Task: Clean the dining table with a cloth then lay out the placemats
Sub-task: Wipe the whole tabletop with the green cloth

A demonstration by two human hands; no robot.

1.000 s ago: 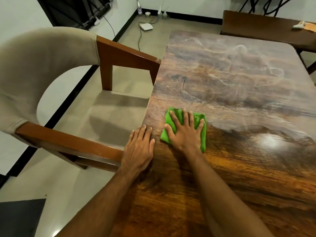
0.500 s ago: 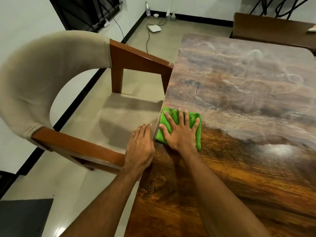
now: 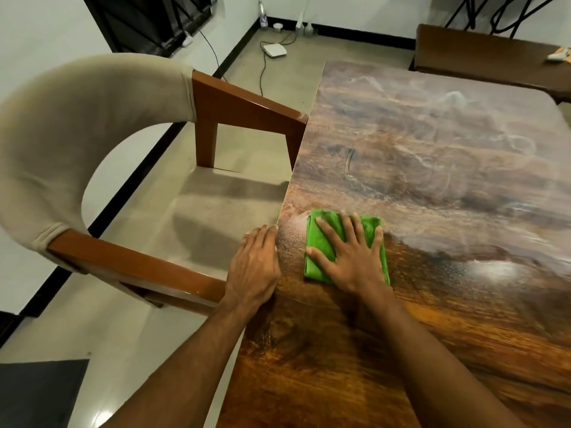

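A folded green cloth (image 3: 321, 239) lies on the brown wood-grain dining table (image 3: 432, 168), a little in from its left edge. My right hand (image 3: 352, 257) presses flat on the cloth with its fingers spread. Flat at the table's left edge, just left of the cloth, rests my left hand (image 3: 255, 267) with its fingers together. The far half of the tabletop looks dull with pale streaks; the near half is glossy. No placemats are in view.
A chair (image 3: 92, 143) with a beige padded back and brown wooden arms stands against the table's left side. A second wooden table (image 3: 488, 57) stands beyond the far edge. A white device (image 3: 274, 50) and cables lie on the floor by the wall.
My right hand slid the cloth left toward the table edge, then back right a little. The left hand stayed at the edge.
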